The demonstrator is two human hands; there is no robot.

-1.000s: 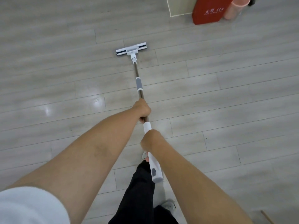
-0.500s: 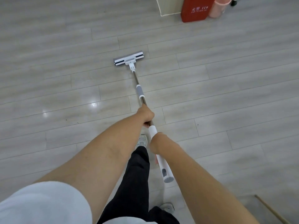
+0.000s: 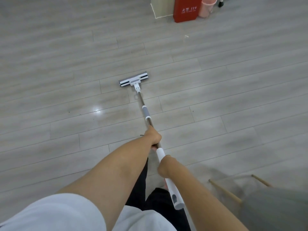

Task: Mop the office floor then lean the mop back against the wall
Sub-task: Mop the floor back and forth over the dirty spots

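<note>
Arms stretch forward, left hand (image 3: 153,136) and right hand (image 3: 165,165) both clenched around mop (image 3: 146,112) pole.

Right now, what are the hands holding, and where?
The mop: left hand on the metal pole, right hand on the white grip.

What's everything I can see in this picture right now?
Grey wood-plank floor: one, fills the view.
White flat mop with metal pole: one, head on the floor at centre.
Red box with white lettering: one, top right.
Pink plastic bin: one, right of the red box.
Wooden legs of grey furniture: two visible, bottom right.
Left hand: one, gripping the pole.
Right hand: one, gripping the white handle.
</note>
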